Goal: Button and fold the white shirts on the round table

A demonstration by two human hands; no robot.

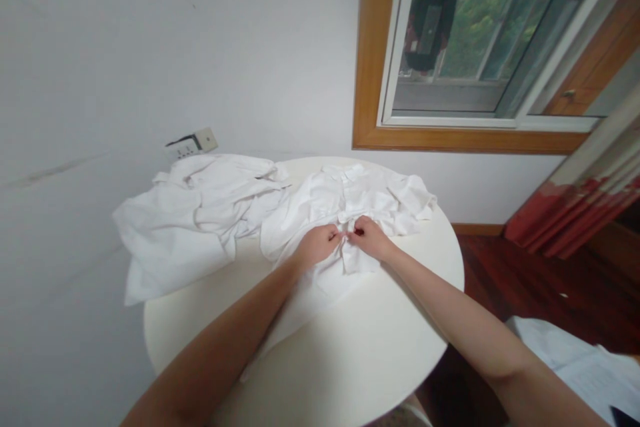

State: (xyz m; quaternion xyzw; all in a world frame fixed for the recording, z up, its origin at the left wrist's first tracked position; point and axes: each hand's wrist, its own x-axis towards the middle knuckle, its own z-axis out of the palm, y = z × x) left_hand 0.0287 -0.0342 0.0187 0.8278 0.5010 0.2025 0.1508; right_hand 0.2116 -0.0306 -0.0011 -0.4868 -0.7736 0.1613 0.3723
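A white shirt point(367, 197) lies rumpled on the round white table point(345, 360), its collar toward the wall and one lower part spread toward me. My left hand point(320, 243) is closed in a pinch on the shirt's front edge near its middle. Just beside it, my right hand point(367, 237) pinches the same edge, the fingertips of both hands almost meeting. Any button between the fingers is too small to make out. Left of the shirt, a heap of white clothing point(200, 213) lies crumpled and hangs over the table's left edge.
A white wall with a socket point(190, 144) stands behind the table. At the upper right is a wood-framed window point(370, 80), with a red and cream curtain point(560, 207) beside it. White papers or cloth point(575, 357) lie at the lower right above the dark red wooden floor point(480, 267).
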